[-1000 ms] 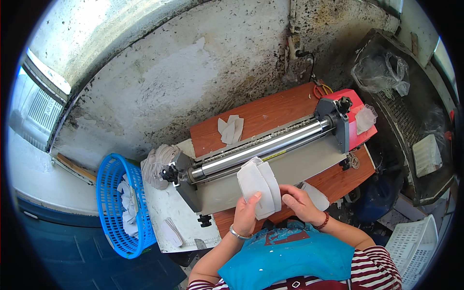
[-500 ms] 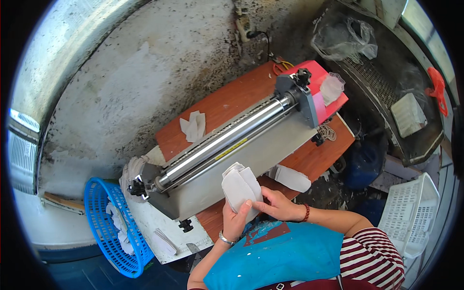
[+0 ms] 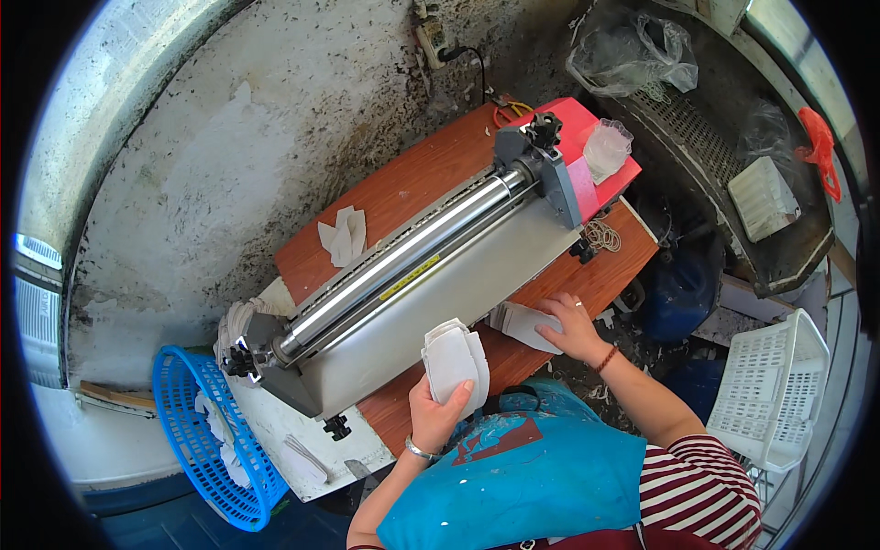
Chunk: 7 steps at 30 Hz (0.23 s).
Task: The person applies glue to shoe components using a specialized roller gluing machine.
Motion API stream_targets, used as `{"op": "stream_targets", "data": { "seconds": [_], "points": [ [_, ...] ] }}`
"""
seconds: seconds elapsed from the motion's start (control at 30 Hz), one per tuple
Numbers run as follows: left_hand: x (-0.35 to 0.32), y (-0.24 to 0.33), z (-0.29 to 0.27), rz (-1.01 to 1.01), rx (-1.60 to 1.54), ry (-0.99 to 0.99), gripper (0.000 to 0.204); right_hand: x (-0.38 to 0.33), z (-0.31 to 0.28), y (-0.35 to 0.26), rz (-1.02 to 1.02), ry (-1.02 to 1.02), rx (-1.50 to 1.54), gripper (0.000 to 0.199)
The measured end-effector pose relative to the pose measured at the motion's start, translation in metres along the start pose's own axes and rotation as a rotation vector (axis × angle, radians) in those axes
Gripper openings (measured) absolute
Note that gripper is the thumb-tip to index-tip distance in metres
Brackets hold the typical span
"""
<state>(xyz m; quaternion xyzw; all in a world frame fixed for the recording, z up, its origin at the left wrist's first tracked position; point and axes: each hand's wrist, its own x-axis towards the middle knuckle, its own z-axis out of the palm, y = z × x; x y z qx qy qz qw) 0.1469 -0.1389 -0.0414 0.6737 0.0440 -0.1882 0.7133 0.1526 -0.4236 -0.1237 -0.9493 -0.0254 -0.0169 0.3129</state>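
Note:
A small stack of white, rounded sheet pieces (image 3: 453, 359) is gripped in my left hand (image 3: 434, 418), thumb on top, in front of the roller machine. My right hand (image 3: 575, 330) reaches to a second stack of similar white pieces (image 3: 519, 324) on the red-brown tabletop. Its fingers are apart and its thumb is at the stack's right end; they do not look closed around it. The machine (image 3: 403, 266) has a long shiny steel roller, a sloping metal plate and a red end housing (image 3: 576, 137).
More white pieces (image 3: 344, 236) lie behind the roller, and a thin stack (image 3: 304, 460) lies at the table's left end. A blue basket (image 3: 174, 412) holding white pieces stands at left. A white crate (image 3: 747, 412) is at right, and a string coil (image 3: 602, 236) lies by the machine.
My right hand has let go of the held stack and moved right and up to the stack on the table. My left hand keeps its stack. The whole view has shifted slightly.

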Motion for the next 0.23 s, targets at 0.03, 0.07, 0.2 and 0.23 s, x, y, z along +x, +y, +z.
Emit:
{"op": "stream_targets", "data": {
  "seconds": [0.03, 0.07, 0.2, 0.23],
  "points": [
    [-0.001, -0.003, -0.001, -0.019, -0.008, 0.0, 0.03, 0.001, 0.011, 0.02, 0.103, -0.151, -0.019, 0.056],
    [-0.002, -0.006, -0.002, -0.036, -0.016, 0.003, 0.03, 0.004, 0.016, 0.025, 0.1, -0.151, -0.017, 0.056],
    [-0.008, -0.015, -0.003, -0.002, 0.046, 0.003, 0.03, 0.014, 0.026, 0.044, 0.225, -0.431, 0.031, 0.073],
    [-0.008, -0.018, -0.004, -0.009, 0.014, 0.017, 0.031, 0.017, 0.027, 0.05, 0.206, -0.487, 0.116, 0.077]
  ]
}}
